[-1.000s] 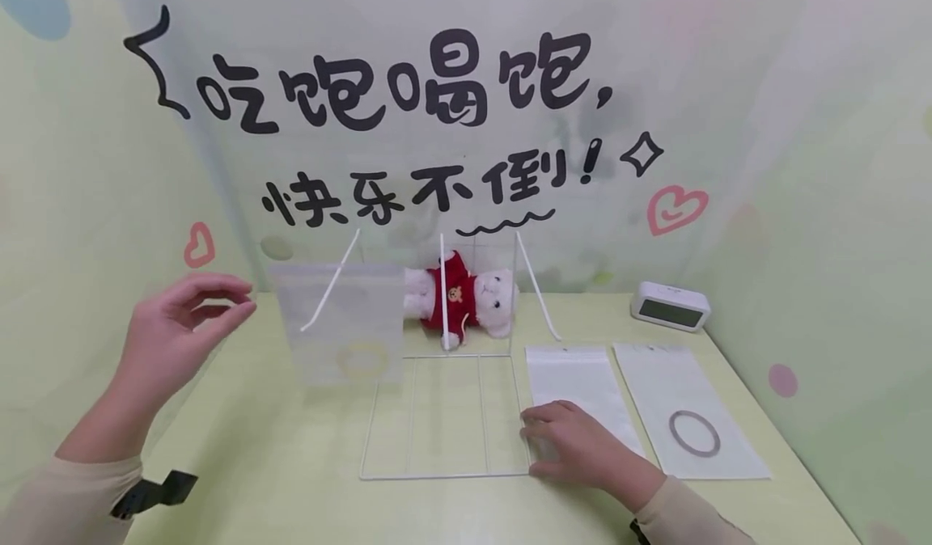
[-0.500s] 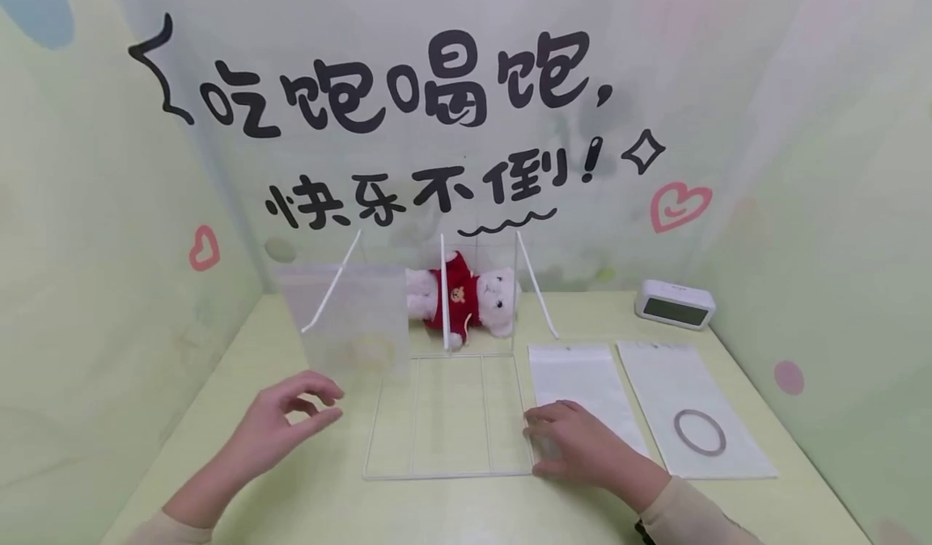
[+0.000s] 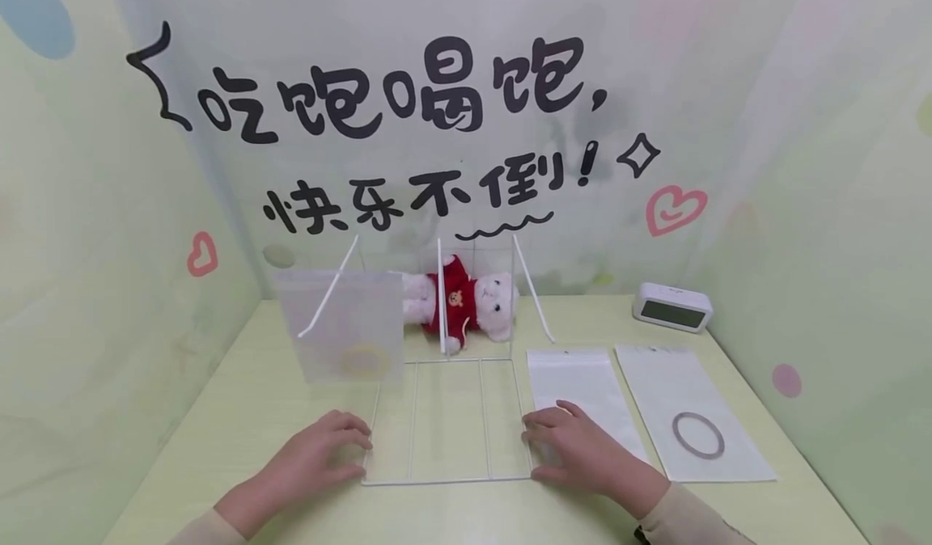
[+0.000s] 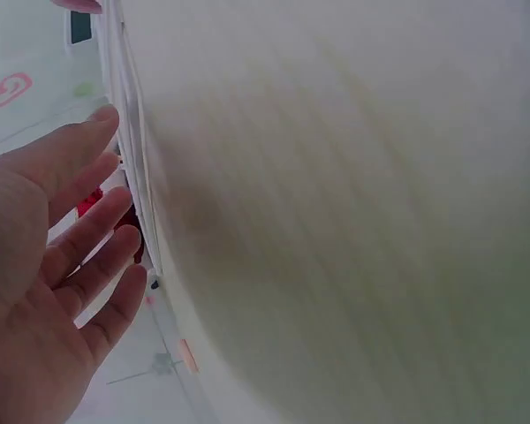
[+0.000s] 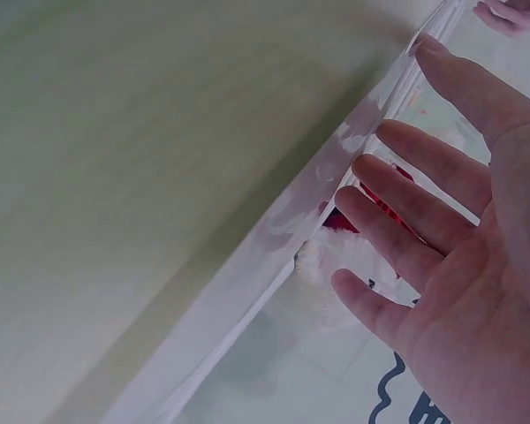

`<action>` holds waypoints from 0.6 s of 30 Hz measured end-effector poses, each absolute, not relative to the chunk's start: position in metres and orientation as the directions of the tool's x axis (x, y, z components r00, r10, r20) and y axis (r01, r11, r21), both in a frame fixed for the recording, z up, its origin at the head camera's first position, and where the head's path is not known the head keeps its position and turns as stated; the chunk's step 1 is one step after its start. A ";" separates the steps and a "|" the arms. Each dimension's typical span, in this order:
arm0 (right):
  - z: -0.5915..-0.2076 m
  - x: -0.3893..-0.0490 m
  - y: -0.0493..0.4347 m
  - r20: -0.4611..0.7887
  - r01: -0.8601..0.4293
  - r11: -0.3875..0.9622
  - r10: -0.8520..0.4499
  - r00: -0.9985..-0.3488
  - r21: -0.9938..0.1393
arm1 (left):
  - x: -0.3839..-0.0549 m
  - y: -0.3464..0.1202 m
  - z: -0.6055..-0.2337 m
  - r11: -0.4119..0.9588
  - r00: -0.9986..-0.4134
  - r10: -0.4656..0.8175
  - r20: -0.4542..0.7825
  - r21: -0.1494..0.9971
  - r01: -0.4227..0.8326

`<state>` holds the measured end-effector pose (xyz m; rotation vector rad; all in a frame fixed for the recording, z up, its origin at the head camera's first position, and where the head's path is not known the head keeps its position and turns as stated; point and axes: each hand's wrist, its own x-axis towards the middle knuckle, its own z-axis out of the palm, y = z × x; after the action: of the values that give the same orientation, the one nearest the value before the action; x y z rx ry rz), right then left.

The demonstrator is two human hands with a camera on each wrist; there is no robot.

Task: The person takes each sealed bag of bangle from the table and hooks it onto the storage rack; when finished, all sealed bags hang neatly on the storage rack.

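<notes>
A white wire rack (image 3: 447,481) stands in the middle of the table, with three slanting prongs at its top. My left hand (image 3: 309,454) is at the left front of its base, fingertips at the side wire. At the opposite side wire is my right hand (image 3: 586,458), its fingertips likewise close against the rack. In the wrist views, the fingers of the left hand (image 4: 62,256) and the right hand (image 5: 464,230) are loosely extended; firm contact cannot be told. From the left prong hangs a translucent bag (image 3: 320,310) with a pale yellow ring (image 3: 366,361) showing through.
Right of the rack lie a white flat bag (image 3: 575,375) and another bag (image 3: 655,391) bearing a grey-brown ring (image 3: 698,435). A plush toy (image 3: 495,306) in red lies behind the rack. A digital clock (image 3: 671,308) stands at the back right. Walls enclose the table.
My left hand has come down and to the right, from the left of the hanging bag to the rack's left base wire. The right hand stays at the right wire.
</notes>
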<state>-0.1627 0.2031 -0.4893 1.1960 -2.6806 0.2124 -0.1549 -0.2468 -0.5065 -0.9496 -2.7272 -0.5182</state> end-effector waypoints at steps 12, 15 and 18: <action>-0.484 -0.170 0.205 0.243 -0.765 0.639 -0.731 -0.638 -0.086 | -0.152 -0.248 -0.508 0.749 -0.751 0.588 0.301 0.148 0.646; -0.479 -0.177 0.209 0.223 -0.739 0.662 -0.707 -0.671 -0.128 | -0.153 -0.247 -0.508 0.744 -0.741 0.595 0.311 0.136 0.654; -0.472 -0.185 0.216 0.211 -0.716 0.681 -0.686 -0.696 -0.150 | -0.153 -0.246 -0.508 0.749 -0.746 0.593 0.303 0.134 0.649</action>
<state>-0.1848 0.2163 -0.4723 1.1545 -2.7527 0.3347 -0.1530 -0.2459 -0.5082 -0.9778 -2.7066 -0.3395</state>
